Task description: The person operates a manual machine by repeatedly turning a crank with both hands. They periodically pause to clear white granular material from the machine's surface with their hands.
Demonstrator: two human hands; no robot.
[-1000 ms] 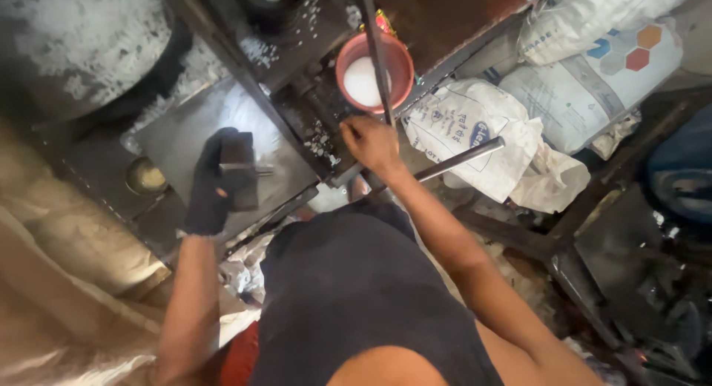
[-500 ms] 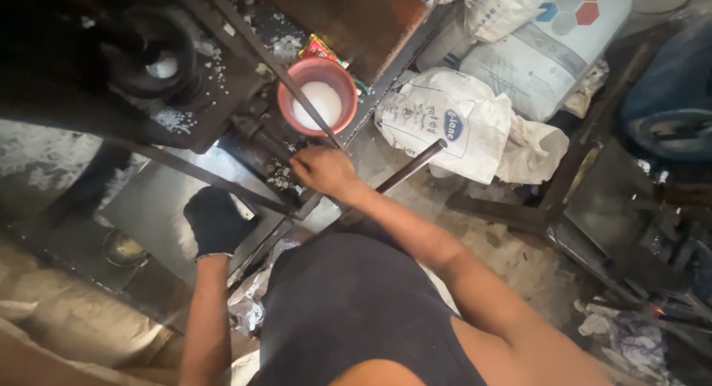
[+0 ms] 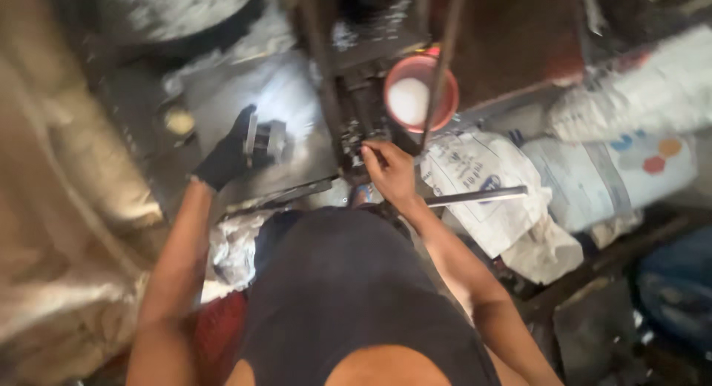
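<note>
Head view, compared with the earlier head views. The left hand (image 3: 226, 154), in a black glove, was clamped on a small grey metal block (image 3: 265, 140) and held it over the flat, shiny steel plate (image 3: 297, 104) at the left of the machine. Half a second before, this hand had rested empty on the near edge of the plate. One second before, it had gripped a similar dark piece. The block was therefore back in the hand and raised above the plate.

The bare right hand (image 3: 391, 171) was at the dark, greasy machine head (image 3: 356, 134) in the middle of the scene. Its fingers were curled together at the mechanism. Whether they pinched a part could not be told because of blur. The hand had stayed at about this place through all three pictures.

A thin steel rod (image 3: 478, 196) ran from just beside the right wrist out to the right. A round red plastic bowl of white powder (image 3: 420, 94) stood just beyond the machine head on the far side. White woven sacks (image 3: 482, 186) lay on the right, with a pale printed bag (image 3: 615, 171) further right. A crumpled white cloth (image 3: 233, 249) lay near the body on the left.
</note>
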